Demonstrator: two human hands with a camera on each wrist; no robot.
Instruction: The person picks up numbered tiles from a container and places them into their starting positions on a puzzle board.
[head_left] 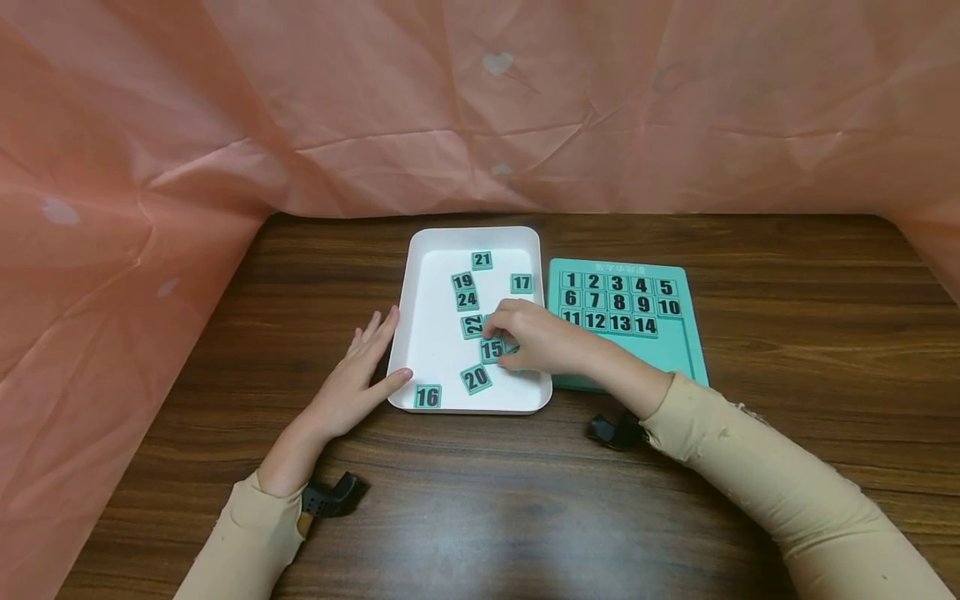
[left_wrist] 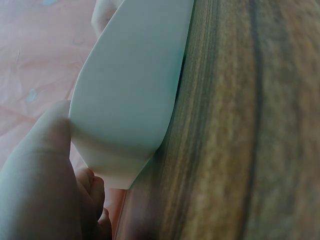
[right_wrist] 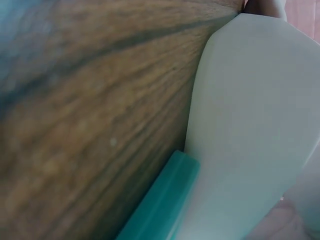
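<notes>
A white tray (head_left: 435, 358) holds several loose teal number tiles, among them the 16 tile (head_left: 427, 397), the 20 tile (head_left: 476, 379) and the 22 tile (head_left: 472, 326). Over its right half, my right hand (head_left: 536, 335) has curled fingers and thumb at opposite edges of the 15 tile (head_left: 492, 350), pinching it. Part of another tile is hidden beneath that hand. My left hand (head_left: 352, 387) rests against the tray's left side, fingers spread and thumb on the rim; the left wrist view shows its thumb (left_wrist: 45, 135) touching the tray wall (left_wrist: 125, 90).
Right beside the tray lies a teal number board (head_left: 682, 350) with tiles 1 to 14 set in rows; the right forearm crosses its near part. Both stand on a dark wooden table (head_left: 465, 500). A pink cloth (head_left: 480, 108) hangs behind.
</notes>
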